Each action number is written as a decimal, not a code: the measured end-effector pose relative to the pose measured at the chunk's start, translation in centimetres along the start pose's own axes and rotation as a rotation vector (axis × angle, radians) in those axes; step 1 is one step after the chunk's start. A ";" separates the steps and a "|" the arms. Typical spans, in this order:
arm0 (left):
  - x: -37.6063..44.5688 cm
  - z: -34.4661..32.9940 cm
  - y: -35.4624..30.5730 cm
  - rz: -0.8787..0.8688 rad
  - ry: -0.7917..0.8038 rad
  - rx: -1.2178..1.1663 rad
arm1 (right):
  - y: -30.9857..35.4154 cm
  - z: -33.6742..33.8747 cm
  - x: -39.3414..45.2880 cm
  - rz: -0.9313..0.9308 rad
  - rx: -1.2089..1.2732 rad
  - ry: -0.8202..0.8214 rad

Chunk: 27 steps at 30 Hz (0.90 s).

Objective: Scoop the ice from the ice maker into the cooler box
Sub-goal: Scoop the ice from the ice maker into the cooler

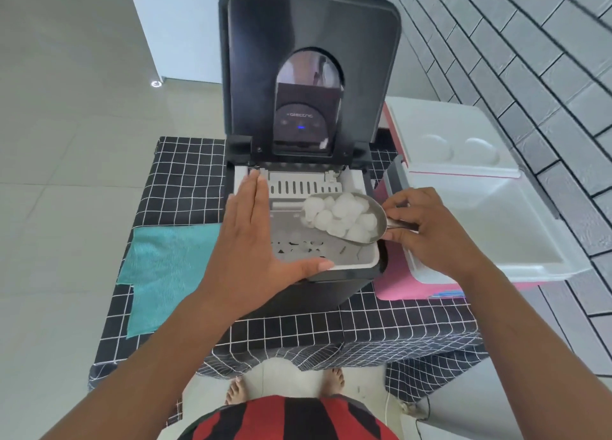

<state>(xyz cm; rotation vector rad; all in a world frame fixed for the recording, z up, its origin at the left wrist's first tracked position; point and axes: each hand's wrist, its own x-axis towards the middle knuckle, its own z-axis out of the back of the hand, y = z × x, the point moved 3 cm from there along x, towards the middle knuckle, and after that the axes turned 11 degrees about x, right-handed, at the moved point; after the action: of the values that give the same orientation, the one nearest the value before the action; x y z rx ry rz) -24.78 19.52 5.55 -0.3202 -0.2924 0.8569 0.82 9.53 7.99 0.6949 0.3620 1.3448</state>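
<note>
metal scoop heaped with ice — over open ice maker.

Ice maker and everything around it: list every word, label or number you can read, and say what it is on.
"electric": roughly how the pale word reads on the ice maker control panel, seen through the window of the raised lid; its first characters are unclear.
Panel icons beside the blue light: too small to read.
Cooler box, scoop, cloths: no text visible.

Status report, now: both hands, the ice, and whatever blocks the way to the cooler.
Left hand flat on ice maker rim. Right hand grips scoop heaped with ice. Cooler box open, path unobstructed.
</note>
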 end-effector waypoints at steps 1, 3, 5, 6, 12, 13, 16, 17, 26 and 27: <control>0.3 -0.1 -1.0 -0.004 0.004 -0.018 | -0.5 0.8 -0.2 0.002 0.005 -0.006; 0.9 -0.5 -3.1 -0.024 0.016 -0.044 | -1.9 2.6 -0.5 0.001 0.017 -0.032; 1.6 -1.1 -5.3 -0.051 0.033 -0.058 | -3.7 4.6 -1.1 -0.013 0.026 -0.058; 2.1 -1.5 -6.5 -0.062 0.042 -0.069 | -4.6 5.6 -1.5 -0.026 0.027 -0.069; 5.2 -5.9 -14.5 -0.137 0.088 -0.078 | -11.8 11.3 -4.5 -0.108 -0.030 -0.138; 5.7 -7.0 -15.9 -0.130 0.108 -0.077 | -13.1 12.2 -5.1 -0.128 -0.037 -0.149; 7.2 -10.5 -19.4 -0.092 0.202 -0.060 | -17.2 14.4 -6.3 -0.192 -0.079 -0.161; 7.7 -11.6 -20.3 -0.079 0.230 -0.051 | -18.4 15.0 -6.5 -0.207 -0.105 -0.151; 8.0 -17.0 -23.3 0.030 0.258 0.070 | -26.5 16.4 -5.9 -0.427 -0.477 0.095; 8.0 -17.1 -23.2 0.037 0.253 0.072 | -26.9 16.2 -5.6 -0.431 -0.521 0.127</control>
<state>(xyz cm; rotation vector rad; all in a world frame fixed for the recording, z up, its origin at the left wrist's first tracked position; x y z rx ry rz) 2.62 8.80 -0.03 -0.3639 -0.0201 0.8515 30.00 -1.70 1.97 0.0859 0.2291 1.0087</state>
